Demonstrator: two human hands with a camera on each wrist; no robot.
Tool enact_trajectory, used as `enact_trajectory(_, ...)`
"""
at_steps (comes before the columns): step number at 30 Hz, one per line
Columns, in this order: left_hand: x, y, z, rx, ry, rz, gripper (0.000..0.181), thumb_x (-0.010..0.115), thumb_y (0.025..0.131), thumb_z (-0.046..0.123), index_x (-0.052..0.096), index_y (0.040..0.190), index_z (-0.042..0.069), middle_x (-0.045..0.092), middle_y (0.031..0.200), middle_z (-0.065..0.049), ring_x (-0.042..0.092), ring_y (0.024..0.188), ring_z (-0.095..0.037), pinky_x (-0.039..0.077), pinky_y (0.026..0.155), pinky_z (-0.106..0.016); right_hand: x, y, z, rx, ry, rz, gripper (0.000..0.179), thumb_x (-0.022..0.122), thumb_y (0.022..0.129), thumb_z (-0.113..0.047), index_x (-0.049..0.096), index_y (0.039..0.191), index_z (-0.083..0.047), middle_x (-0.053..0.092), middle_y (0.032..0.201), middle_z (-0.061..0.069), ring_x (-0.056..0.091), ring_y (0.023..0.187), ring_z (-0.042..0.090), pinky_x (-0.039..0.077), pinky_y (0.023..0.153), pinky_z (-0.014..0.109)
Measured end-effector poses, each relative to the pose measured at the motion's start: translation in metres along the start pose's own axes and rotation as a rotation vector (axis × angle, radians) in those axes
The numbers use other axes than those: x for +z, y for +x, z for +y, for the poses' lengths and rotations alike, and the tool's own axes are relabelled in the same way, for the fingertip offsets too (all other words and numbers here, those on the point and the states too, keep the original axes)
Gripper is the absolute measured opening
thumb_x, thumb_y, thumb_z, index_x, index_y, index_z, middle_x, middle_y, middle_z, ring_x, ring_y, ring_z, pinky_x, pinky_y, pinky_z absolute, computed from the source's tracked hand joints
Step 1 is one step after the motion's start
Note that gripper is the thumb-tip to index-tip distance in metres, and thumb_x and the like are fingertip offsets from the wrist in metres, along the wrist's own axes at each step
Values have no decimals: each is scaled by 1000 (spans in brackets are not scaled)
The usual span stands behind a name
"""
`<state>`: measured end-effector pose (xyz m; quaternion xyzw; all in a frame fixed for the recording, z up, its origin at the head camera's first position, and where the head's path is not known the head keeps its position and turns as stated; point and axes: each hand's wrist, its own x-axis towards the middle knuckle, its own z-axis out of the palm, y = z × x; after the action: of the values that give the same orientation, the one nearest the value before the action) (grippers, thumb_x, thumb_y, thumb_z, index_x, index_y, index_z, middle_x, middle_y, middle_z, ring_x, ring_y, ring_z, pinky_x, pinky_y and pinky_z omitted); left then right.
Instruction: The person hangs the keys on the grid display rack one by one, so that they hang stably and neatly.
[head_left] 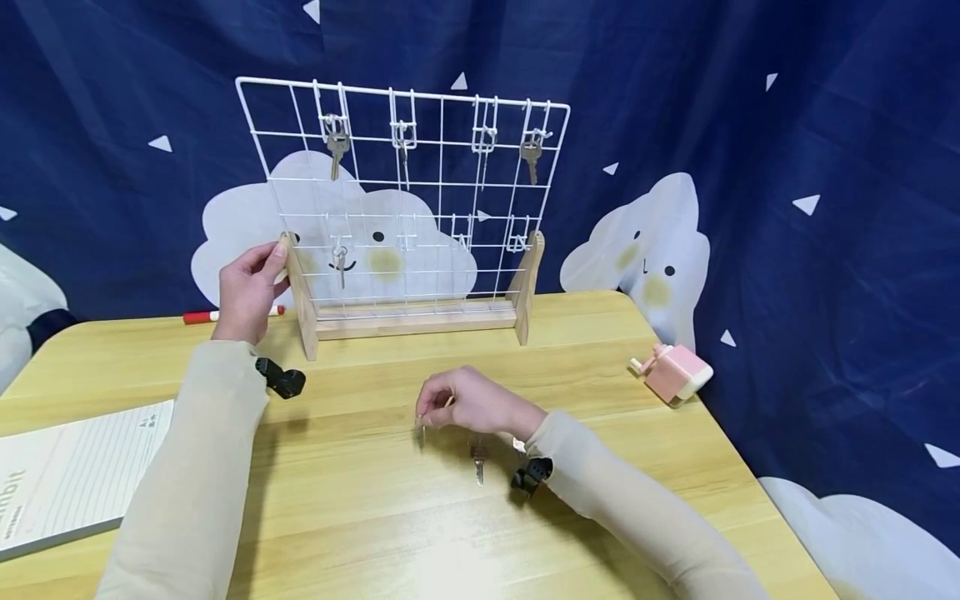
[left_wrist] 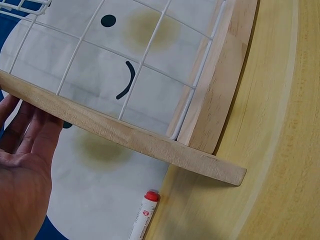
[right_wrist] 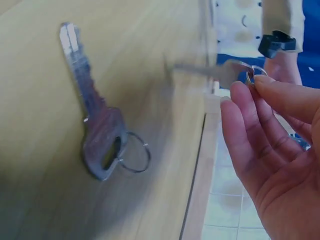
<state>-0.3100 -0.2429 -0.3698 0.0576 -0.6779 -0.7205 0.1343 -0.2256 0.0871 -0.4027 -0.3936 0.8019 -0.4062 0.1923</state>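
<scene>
My left hand (head_left: 251,287) grips the left wooden upright (head_left: 302,302) of a white wire grid rack (head_left: 442,142), its thumb near the upright's top. In the right wrist view, my right hand (right_wrist: 280,135) pinches a small split ring with a key (right_wrist: 227,73) on it, held above the table. Below that hand, another key (right_wrist: 102,137) with its own ring lies on the wood. Several keys hang from hooks along the grid's top row, among them one key (head_left: 337,148) at the left. A further key (head_left: 341,265) hangs on the lower left hook.
A red-capped marker (head_left: 199,317) lies behind my left hand. At the left sits a lined notebook (head_left: 82,471). A pink pencil sharpener (head_left: 677,372) stands near the table's right edge. Dark blue cloth (head_left: 675,83) with clouds hangs behind the table.
</scene>
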Motion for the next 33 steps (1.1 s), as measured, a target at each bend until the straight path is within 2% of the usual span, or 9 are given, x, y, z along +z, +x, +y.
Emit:
enact_trajectory(12, -1, 0, 2, -2, 41, -6, 57, 58, 92, 45, 55, 142, 16, 45, 140, -10, 43, 130, -21, 33, 110, -45, -9, -1, -3, 29, 128, 67, 10, 73, 85, 2, 71, 92, -5, 69, 84, 4, 64, 74, 15, 56, 71, 29)
enact_trajectory(17, 0, -1, 1, 6, 10, -7, 56, 60, 92, 44, 57, 140, 15, 48, 138, -9, 43, 130, -21, 33, 110, -45, -13, -2, -5, 39, 120, 95, 8, 72, 87, 0, 72, 93, -5, 70, 87, 3, 65, 77, 15, 56, 71, 29)
enact_trajectory(24, 0, -2, 2, 11, 16, 7, 58, 60, 91, 44, 56, 140, 13, 49, 136, -9, 44, 128, -22, 35, 109, -43, -18, 1, -11, 50, 109, 136, 8, 71, 88, 1, 71, 94, -4, 70, 88, 1, 66, 79, 17, 57, 73, 30)
enact_trajectory(33, 1, 1, -1, 3, 5, 12, 56, 60, 93, 42, 56, 140, 12, 49, 136, -8, 45, 129, -20, 35, 109, -42, -29, 7, -18, 67, 111, 214, 5, 71, 89, 0, 71, 93, -2, 70, 87, 5, 66, 78, 19, 58, 75, 40)
